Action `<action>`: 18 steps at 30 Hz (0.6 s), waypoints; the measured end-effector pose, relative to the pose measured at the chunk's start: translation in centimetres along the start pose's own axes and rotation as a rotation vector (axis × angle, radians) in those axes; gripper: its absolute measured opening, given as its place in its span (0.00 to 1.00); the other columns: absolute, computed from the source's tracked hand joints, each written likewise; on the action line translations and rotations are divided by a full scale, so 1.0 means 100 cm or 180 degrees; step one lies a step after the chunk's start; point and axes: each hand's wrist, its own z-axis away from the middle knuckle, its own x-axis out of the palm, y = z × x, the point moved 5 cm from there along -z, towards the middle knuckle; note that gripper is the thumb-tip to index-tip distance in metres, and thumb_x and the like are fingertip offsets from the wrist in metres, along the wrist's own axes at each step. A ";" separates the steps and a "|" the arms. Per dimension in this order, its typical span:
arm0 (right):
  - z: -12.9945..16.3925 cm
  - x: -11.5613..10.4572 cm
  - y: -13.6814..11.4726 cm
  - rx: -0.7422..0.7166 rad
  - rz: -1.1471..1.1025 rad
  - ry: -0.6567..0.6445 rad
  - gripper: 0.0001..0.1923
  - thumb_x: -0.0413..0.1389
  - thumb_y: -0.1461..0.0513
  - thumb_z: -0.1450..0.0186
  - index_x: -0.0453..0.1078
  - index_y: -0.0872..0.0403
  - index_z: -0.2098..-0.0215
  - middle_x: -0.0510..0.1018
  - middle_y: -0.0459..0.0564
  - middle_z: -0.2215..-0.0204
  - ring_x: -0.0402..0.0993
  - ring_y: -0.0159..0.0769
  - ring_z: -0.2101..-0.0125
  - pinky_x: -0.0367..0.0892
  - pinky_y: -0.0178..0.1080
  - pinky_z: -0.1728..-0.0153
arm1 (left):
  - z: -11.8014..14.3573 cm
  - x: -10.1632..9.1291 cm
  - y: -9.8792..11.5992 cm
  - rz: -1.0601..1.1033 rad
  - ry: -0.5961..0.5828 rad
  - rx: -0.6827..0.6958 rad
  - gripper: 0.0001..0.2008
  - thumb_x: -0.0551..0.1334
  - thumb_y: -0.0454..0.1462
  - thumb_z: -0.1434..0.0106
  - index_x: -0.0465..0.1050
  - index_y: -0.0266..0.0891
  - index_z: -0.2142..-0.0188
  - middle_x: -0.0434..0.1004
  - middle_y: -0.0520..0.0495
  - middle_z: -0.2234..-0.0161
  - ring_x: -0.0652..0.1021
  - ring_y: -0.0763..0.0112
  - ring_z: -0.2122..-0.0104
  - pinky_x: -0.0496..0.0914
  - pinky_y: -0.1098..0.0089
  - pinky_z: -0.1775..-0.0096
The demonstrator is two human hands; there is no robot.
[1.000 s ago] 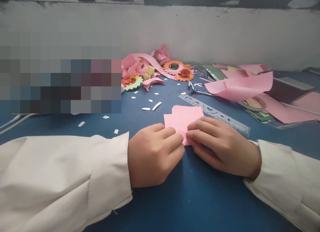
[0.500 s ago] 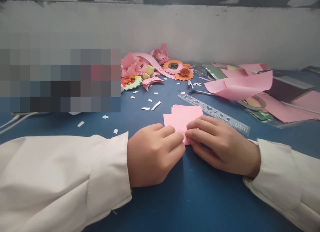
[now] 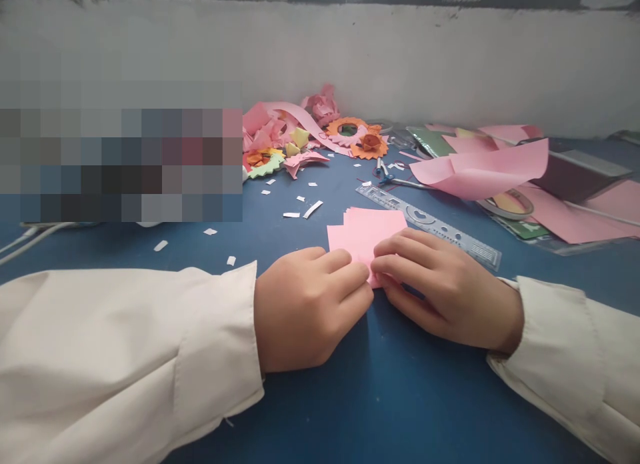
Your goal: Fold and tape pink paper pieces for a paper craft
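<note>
Several pink paper pieces (image 3: 369,229) lie overlapped on the blue table, their edges not lined up. My left hand (image 3: 316,307) is closed at their lower left, fingertips pressed on the paper's near edge. From the other side my right hand (image 3: 440,284) grips the same near edge between thumb and curled fingers. The two sets of fingertips almost meet at the near corner, and they hide how the paper is folded there. Just behind my right hand a clear plastic ruler (image 3: 430,225) lies slantwise.
Small white paper scraps (image 3: 291,215) are scattered beyond my left hand. Paper flowers (image 3: 370,144) and crumpled pink paper (image 3: 323,107) are heaped by the wall. To the right sit scissors (image 3: 385,174), a curled pink sheet (image 3: 480,169), a tape roll (image 3: 510,204) and a dark box (image 3: 580,171).
Hardly anything differs. Both hands keep their hold on the pink paper, and the whole view has shifted very slightly.
</note>
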 end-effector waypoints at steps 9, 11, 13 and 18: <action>-0.001 0.000 0.001 -0.0018 -0.0027 -0.0003 0.03 0.49 0.69 0.36 0.64 0.59 0.65 0.72 0.55 0.65 0.66 0.36 0.66 0.67 0.43 0.66 | 0.000 0.001 0.000 0.0042 -0.0001 -0.0006 0.10 0.51 0.28 0.36 0.71 0.29 0.65 0.75 0.40 0.65 0.74 0.62 0.64 0.71 0.64 0.66; -0.001 0.000 0.001 -0.0016 -0.0015 0.0005 0.03 0.49 0.69 0.36 0.64 0.59 0.65 0.72 0.55 0.65 0.66 0.36 0.66 0.67 0.43 0.66 | 0.000 0.001 0.000 0.0026 -0.0008 -0.0007 0.10 0.52 0.28 0.36 0.71 0.29 0.65 0.75 0.41 0.65 0.74 0.62 0.64 0.70 0.64 0.67; -0.001 0.000 0.000 -0.0012 -0.0005 0.0010 0.04 0.49 0.69 0.36 0.64 0.59 0.65 0.72 0.55 0.65 0.66 0.35 0.66 0.67 0.42 0.66 | 0.000 0.001 0.000 0.0004 -0.0026 -0.0017 0.10 0.51 0.28 0.36 0.71 0.29 0.64 0.75 0.41 0.65 0.74 0.63 0.65 0.70 0.64 0.67; -0.001 0.000 0.000 -0.0001 -0.0002 0.0002 0.04 0.48 0.68 0.36 0.64 0.57 0.65 0.72 0.54 0.65 0.66 0.35 0.66 0.67 0.42 0.66 | -0.001 0.001 -0.001 0.0022 -0.0070 0.0000 0.10 0.51 0.28 0.36 0.71 0.30 0.65 0.74 0.42 0.66 0.73 0.63 0.65 0.69 0.65 0.68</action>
